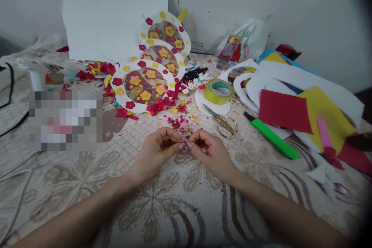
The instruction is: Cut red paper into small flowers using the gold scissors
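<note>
My left hand [162, 147] and my right hand [210, 153] meet at the fingertips above the patterned cloth. Thumb and forefinger of each are pinched together; whatever lies between them is too small to make out. Just beyond the fingers are red and yellow paper scraps [181, 118]. Gold-handled scissors [226, 126] lie to the right of my right hand, close to a roll of yellow tape [218, 92] on a white paper disc [200, 102]. Behind my left hand stands a white paper ring with red and yellow paper flowers [117, 82], with two similar rings behind it.
A green cutter [274, 138] lies on the right, beside red paper [285, 110], yellow paper [322, 104] and white offcuts. At the back are a clear bottle [229, 52] and a plastic bag [254, 38]. A white glue gun [36, 73] and cables occupy the left; a blurred patch hides something there.
</note>
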A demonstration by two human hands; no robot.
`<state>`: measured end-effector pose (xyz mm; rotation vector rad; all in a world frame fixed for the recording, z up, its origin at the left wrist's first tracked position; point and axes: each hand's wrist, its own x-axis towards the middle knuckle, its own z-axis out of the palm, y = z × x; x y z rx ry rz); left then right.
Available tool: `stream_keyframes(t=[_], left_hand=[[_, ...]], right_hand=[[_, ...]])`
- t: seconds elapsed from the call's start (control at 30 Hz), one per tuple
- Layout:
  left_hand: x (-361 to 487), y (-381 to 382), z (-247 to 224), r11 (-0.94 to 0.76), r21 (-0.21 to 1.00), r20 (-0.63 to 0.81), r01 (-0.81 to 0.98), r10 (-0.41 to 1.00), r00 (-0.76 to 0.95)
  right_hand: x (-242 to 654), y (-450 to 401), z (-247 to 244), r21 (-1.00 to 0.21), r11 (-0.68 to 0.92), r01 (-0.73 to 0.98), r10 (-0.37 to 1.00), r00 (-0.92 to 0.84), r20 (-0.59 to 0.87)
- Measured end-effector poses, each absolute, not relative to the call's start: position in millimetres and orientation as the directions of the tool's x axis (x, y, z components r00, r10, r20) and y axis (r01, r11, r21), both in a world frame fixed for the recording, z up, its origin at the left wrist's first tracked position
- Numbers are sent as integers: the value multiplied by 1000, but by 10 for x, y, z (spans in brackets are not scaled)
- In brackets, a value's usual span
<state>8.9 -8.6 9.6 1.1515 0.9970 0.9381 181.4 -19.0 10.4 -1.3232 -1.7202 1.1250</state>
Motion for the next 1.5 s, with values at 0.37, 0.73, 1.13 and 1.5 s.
stream_keyframes(t=[0.37,0.73,1.13,1.5], left_hand=[[84,-92,83,164,984,-137,-70,945,296],[69,-64,57,191,976,-152,-102,939,309],[73,-78,65,172,979,-133,-106,943,304],[59,-55,53,188,977,-154,-97,948,278]], right_hand=[[1808,-189,89,-923,86,374,968,-252,-12],[1831,-150,68,-982,-77,173,948,-291,-126],[1827,-167,70,-982,-38,187,948,-304,-94],[1859,-101,52,-991,-130,43,908,-396,-137]])
